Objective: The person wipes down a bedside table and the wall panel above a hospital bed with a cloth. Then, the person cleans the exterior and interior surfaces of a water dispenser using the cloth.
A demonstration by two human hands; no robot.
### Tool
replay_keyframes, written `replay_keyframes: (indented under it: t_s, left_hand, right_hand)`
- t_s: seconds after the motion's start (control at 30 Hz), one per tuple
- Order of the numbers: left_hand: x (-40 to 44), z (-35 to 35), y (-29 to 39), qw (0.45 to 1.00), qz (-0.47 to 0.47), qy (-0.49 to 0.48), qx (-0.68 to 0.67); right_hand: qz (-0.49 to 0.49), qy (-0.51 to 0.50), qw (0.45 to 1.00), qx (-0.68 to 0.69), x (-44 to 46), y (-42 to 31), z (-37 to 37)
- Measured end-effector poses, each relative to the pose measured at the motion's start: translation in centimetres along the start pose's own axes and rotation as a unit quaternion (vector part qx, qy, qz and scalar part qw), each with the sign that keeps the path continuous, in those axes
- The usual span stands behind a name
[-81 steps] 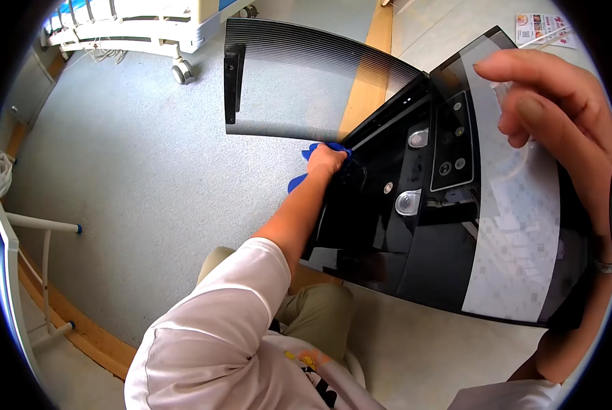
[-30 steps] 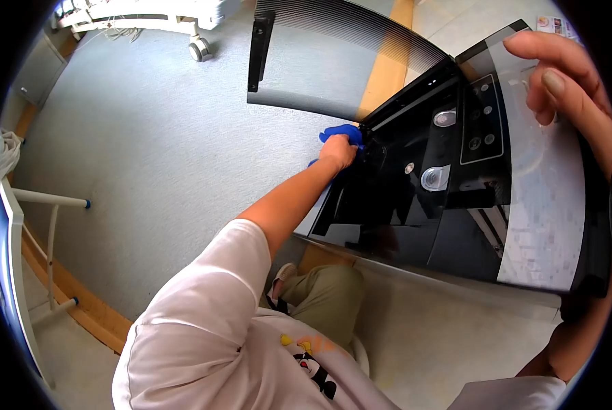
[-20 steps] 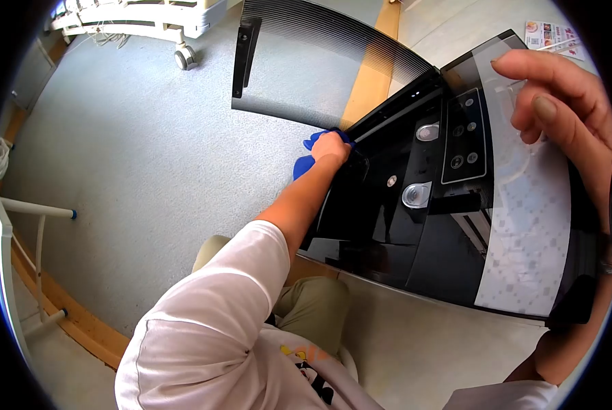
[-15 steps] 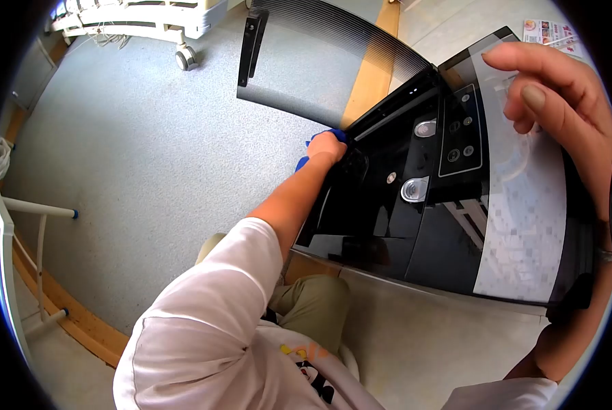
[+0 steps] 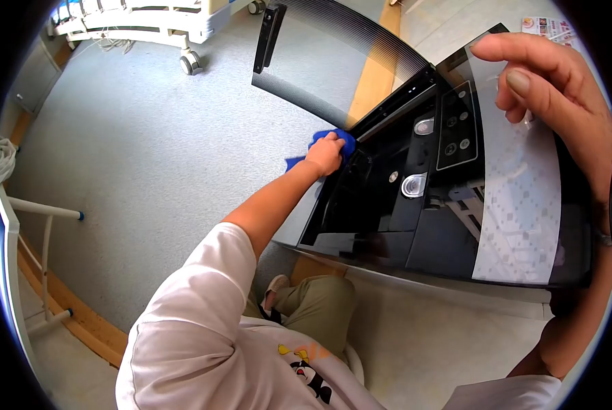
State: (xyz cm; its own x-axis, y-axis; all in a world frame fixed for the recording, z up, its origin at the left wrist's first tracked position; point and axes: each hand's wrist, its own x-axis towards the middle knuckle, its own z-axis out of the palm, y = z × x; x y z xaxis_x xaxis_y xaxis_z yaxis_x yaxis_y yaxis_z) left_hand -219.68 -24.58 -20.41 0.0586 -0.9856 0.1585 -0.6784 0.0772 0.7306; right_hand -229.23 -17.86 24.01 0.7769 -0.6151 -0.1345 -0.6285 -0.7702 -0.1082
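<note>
My left hand point(image 5: 325, 156) presses a blue cloth point(image 5: 347, 142) against the far left edge of a glossy black appliance point(image 5: 381, 249), its fingers closed over the cloth. Beside that hand a tinted see-through door point(image 5: 320, 58) stands swung open. The appliance has a dark recess, two round clear fittings point(image 5: 413, 185) and a control panel point(image 5: 457, 126) with several round buttons. My right hand point(image 5: 555, 85) is raised over the appliance's right side, above a pale patterned cover strip point(image 5: 518, 198). Its fingers are bent and apart, with nothing visible in them.
A white bed frame on casters point(image 5: 190, 63) stands at the upper left. White tubular legs point(image 5: 46, 208) are at the left edge. A printed sheet point(image 5: 548, 27) lies behind the appliance. A wooden strip point(image 5: 374, 61) crosses the floor beyond the door.
My left hand has shifted slightly, and more of the blue cloth shows. The view has moved a little, revealing more of the appliance's near left side. My right hand stays raised.
</note>
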Motion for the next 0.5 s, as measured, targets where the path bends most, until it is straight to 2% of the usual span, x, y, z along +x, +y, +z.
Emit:
replay_keyframes:
  t_s: [0.07,0.13,0.17,0.33,0.5]
  left_hand:
    - [1.0,-0.4,1.1,0.999,-0.003,-0.014,0.037]
    - [2.3,-0.9,1.5,0.985,0.008,-0.126,0.115]
    - [2.6,-0.9,1.4,0.984,0.008,-0.139,0.110]
    - [1.7,-0.5,0.6,0.984,0.016,-0.150,0.093]
    - [-2.1,-0.8,-0.3,0.990,0.028,-0.141,0.010]
  right_hand:
    - [0.009,0.003,1.000,0.009,0.0,-0.2,0.1]
    - [0.019,0.006,1.000,0.018,0.0,-0.1,0.2]
    - [0.017,0.005,1.000,0.009,-0.1,-0.1,0.1]
    - [0.016,0.011,1.000,-0.005,-0.2,-0.1,0.2]
    - [-0.005,-0.002,1.000,0.005,0.3,0.3,0.0]
